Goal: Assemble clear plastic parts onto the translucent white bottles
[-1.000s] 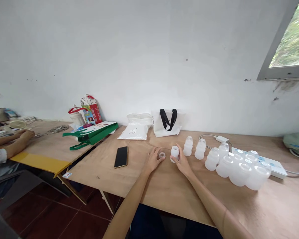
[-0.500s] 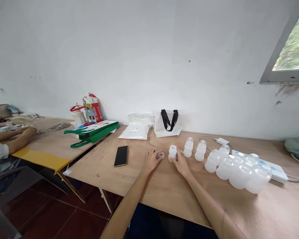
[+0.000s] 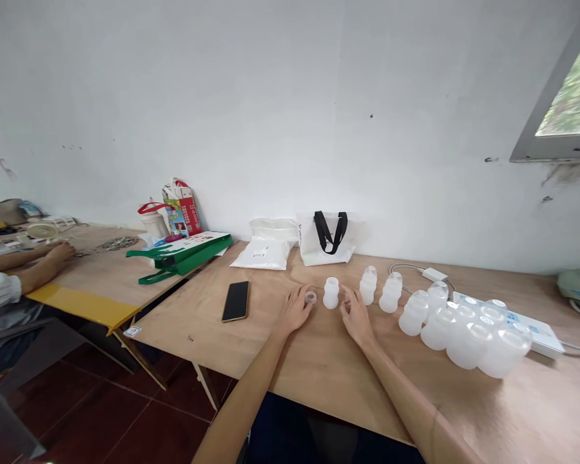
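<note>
Fingers (image 3: 300, 299) open, empty: left hand (image 3: 294, 312) beside clear cap (image 3: 310, 297), right hand (image 3: 356, 318) beside frosted bottle (image 3: 331, 294).

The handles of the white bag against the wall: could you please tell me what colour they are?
Black handles, best seen in the head view.

Two hands (image 3: 294, 310) (image 3: 356, 317), one phone (image 3: 235, 301), one clear ring (image 3: 310, 297), three frosted bottles (image 3: 367, 287); about eight wider ones (image 3: 466, 345)

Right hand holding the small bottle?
No, the frosted plastic bottle stands free on the plywood table, with the right hand beside it, not touching.
</note>
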`<action>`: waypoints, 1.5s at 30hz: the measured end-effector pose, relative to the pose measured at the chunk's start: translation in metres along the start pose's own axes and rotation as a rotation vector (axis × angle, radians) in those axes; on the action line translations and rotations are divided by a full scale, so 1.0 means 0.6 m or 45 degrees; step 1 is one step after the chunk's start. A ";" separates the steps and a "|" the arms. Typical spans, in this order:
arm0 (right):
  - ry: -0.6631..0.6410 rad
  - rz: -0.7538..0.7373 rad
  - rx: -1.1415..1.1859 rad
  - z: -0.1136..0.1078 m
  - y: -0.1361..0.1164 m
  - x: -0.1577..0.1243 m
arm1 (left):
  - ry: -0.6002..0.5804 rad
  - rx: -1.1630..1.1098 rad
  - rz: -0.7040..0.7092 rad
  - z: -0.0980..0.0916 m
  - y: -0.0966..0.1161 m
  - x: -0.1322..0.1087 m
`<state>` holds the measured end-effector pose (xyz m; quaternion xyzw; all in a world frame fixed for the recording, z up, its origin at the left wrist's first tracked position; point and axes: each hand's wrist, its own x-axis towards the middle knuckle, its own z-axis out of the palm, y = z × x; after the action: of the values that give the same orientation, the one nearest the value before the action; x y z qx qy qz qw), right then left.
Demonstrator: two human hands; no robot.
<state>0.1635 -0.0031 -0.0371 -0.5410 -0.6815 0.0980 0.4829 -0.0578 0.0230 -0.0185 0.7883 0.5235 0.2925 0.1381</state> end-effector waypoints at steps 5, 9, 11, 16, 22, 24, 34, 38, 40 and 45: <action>-0.067 0.116 -0.449 -0.035 -0.013 -0.002 | 0.025 -0.080 -0.001 0.001 -0.010 0.002; -0.221 0.173 -0.669 -0.038 -0.024 -0.004 | 0.051 -0.144 0.017 -0.001 -0.015 0.002; -0.257 0.193 -0.722 -0.039 -0.030 -0.004 | 0.063 -0.174 0.024 -0.002 -0.017 0.002; -0.193 0.261 -0.629 -0.056 -0.024 -0.005 | 0.084 -0.215 0.031 -0.010 -0.014 0.002; -0.066 0.308 -0.115 -0.082 0.015 -0.014 | 0.272 -0.099 0.050 -0.017 0.009 -0.004; -0.014 0.293 0.065 -0.085 0.023 -0.017 | 0.341 -0.064 0.097 -0.015 0.019 -0.009; -0.068 0.142 0.152 -0.077 0.017 -0.022 | 0.165 0.121 0.408 0.010 0.065 -0.016; -0.235 -0.006 0.122 -0.088 0.000 -0.020 | 0.304 0.111 0.254 0.013 0.066 -0.013; -0.295 -0.110 0.174 -0.099 -0.016 -0.025 | 0.349 0.111 0.245 0.013 0.069 -0.009; -0.622 -0.364 0.236 -0.117 -0.063 -0.075 | 0.301 0.164 0.360 0.020 0.087 0.023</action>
<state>0.1907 -0.0829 -0.0009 -0.3535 -0.8349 0.2181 0.3610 -0.0078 0.0148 0.0036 0.8213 0.4377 0.3655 -0.0178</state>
